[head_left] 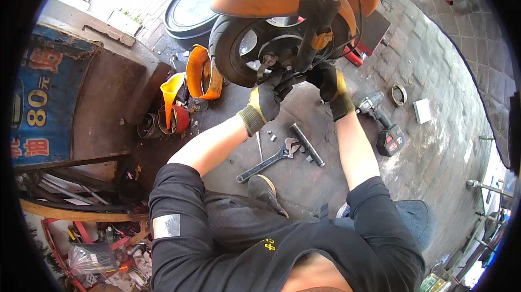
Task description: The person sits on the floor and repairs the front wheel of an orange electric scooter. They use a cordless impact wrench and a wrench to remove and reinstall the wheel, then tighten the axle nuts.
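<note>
The wheel (234,61) stands just ahead, its axle (288,68) within reach. The left hand (272,97) and right hand (329,83) curl beneath, perhaps for steadying; I cannot tell what they grip. Driver (384,124) and wrench (267,164) lie near, likely for easy grabbing.

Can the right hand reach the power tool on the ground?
Probably yes. The right hand is up at the wheel and would have to come away first, but the power tool lies close by, to its right, and nothing seems to block the way.
</note>
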